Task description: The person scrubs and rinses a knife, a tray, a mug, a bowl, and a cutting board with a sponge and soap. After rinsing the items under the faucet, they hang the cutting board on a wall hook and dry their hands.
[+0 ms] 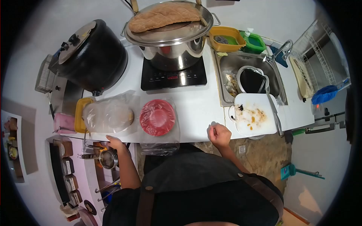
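Observation:
My right hand (pixel 219 135) is curled into a fist over the counter's front edge, just left of the white cutting board (pixel 245 120). Nothing shows in its fingers. Dark and yellowish food scraps lie on the board, with a knife (pixel 277 118) along its right side. My left hand (pixel 115 143) is low at the front edge, close to a round metal strainer (pixel 108 159) hanging below; its fingers are mostly hidden. Between the hands sits a red bowl (pixel 157 117) in clear plastic. Left of it, a plastic bag (pixel 109 115) covers round, pale containers.
A steel pot (pixel 171 45) with a brown mitt (pixel 166 17) on its lid stands on an induction cooker (pixel 174 81). To the left is a large black cooker (pixel 94 60). The sink (pixel 278 81) at right holds a dark-filled container (pixel 252 80).

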`<action>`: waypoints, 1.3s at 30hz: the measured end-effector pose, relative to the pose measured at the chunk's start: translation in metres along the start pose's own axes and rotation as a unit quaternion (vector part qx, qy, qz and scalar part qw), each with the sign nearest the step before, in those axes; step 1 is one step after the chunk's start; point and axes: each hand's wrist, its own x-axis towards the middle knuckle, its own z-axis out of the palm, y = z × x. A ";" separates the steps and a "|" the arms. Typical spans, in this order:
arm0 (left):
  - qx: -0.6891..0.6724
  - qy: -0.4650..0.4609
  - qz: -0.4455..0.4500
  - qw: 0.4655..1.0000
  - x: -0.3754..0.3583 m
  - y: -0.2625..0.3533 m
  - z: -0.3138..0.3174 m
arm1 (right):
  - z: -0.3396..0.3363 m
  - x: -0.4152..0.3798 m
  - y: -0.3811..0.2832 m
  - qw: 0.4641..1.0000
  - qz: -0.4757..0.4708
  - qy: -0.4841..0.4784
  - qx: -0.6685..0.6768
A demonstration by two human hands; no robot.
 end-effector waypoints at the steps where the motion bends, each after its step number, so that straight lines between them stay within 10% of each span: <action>1: 0.000 0.007 0.002 1.000 -0.003 0.001 0.000 | 0.000 0.000 0.001 1.000 -0.003 -0.001 0.001; 39: 0.016 -0.155 -0.023 0.987 0.021 -0.008 -0.023 | -0.085 -0.116 -0.006 0.995 0.025 -0.099 0.021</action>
